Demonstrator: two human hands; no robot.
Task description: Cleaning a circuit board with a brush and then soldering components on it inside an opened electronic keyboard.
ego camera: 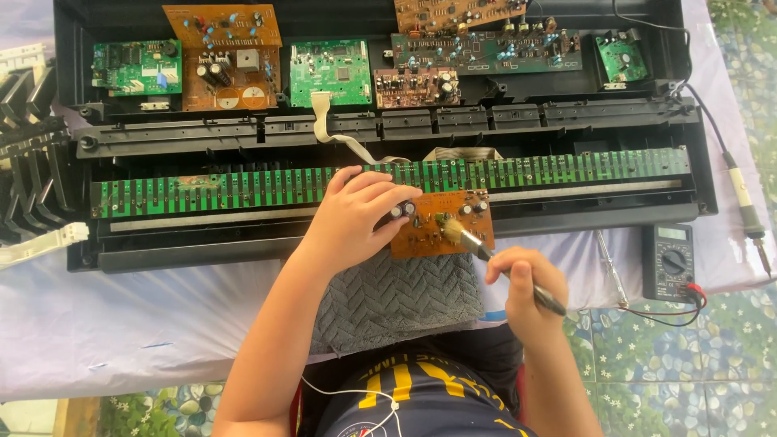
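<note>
Brown circuit board lies tilted on the front edge of the opened keyboard case, partly over a grey cloth, near the middle of the counter's front side. The left hand presses it down, fingers spread over its left end by two black capacitors. The right hand pinches a small brush, bristles touching the board. I think short, light strokes are best, while the board is kept steady. A multimeter rests at the right.
</note>
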